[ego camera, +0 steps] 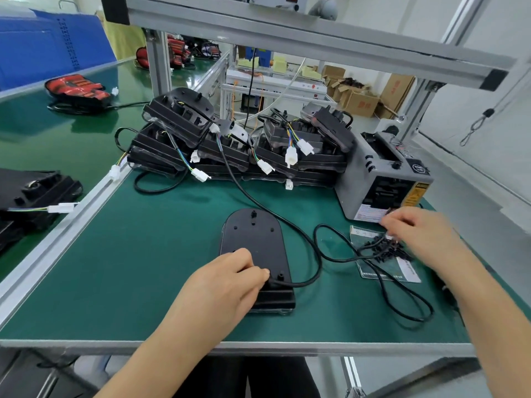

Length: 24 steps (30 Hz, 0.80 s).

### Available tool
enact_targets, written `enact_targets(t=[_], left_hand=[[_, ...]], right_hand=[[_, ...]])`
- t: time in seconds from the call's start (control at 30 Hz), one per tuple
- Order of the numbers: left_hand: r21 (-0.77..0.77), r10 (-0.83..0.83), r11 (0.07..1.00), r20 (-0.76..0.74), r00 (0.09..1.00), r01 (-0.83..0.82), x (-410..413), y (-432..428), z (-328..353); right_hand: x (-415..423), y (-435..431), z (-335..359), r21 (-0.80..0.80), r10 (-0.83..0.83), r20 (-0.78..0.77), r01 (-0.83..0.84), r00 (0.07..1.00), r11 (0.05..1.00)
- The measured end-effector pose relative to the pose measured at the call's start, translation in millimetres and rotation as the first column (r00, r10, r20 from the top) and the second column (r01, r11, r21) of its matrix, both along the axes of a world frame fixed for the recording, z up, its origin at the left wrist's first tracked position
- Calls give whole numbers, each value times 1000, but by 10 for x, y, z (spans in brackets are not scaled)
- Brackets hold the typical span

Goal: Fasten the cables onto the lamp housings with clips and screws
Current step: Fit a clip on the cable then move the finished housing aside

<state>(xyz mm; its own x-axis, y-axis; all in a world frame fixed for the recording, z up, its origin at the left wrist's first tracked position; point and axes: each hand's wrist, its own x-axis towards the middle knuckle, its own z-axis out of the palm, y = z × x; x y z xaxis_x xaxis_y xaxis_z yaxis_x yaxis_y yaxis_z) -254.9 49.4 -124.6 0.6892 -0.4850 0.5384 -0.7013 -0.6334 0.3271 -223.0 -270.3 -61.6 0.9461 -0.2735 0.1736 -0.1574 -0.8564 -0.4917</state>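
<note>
Left hand [227, 280] is curled on the lamp housing [255, 239], mid-counter [138, 268], with the cable [301, 242] pinched at its near end. Right hand [416, 228] is blurred over the clips [385, 249] near the right edge; its grip cannot be told. Open room is left front-left.

Left hand [227, 282] lies palm-down, fingers curled; right hand [416, 228] reaches forward, fingers bent.
</note>
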Motion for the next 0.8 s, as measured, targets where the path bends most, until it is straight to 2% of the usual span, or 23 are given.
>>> enact_targets(t=[0.07, 0.13, 0.2, 0.3, 0.4, 0.5, 0.6, 0.7, 0.8], left_hand=[[-3, 2, 1000, 6, 1000, -2, 1, 0, -2], [-6, 10, 1000, 4, 1000, -10, 1, -5, 3], [0, 9, 1000, 1, 1000, -9, 0, -9, 9], [-6, -3, 1000, -14, 1000, 2, -11, -12, 21], [-22, 3, 1000, -18, 1000, -3, -14, -14, 26], [-24, 6, 1000, -4, 1000, -6, -8, -16, 18], [-18, 13, 1000, -2, 1000, -13, -6, -12, 19], [-18, 9, 1000, -5, 1000, -10, -8, -8, 25], [-17, 9, 1000, -4, 1000, -9, -9, -7, 31]], right_hand=[[58, -279, -65, -212, -166, -53, 151, 985, 966], [138, -503, -153, -400, -310, -84, 253, 947, 881], [217, -643, -251, -479, -431, -168, 309, 886, 822], [329, -777, -396, -492, -569, -330, 377, 754, 785], [416, -892, -511, -479, -586, -408, 382, 701, 790], [452, -1021, -573, -469, -588, -423, 389, 689, 793], [475, -1114, -557, -493, -537, -478, 294, 695, 819], [405, -1036, -492, -455, -454, -497, 224, 739, 862], [310, -905, -338, -336, -390, -406, 262, 827, 905]])
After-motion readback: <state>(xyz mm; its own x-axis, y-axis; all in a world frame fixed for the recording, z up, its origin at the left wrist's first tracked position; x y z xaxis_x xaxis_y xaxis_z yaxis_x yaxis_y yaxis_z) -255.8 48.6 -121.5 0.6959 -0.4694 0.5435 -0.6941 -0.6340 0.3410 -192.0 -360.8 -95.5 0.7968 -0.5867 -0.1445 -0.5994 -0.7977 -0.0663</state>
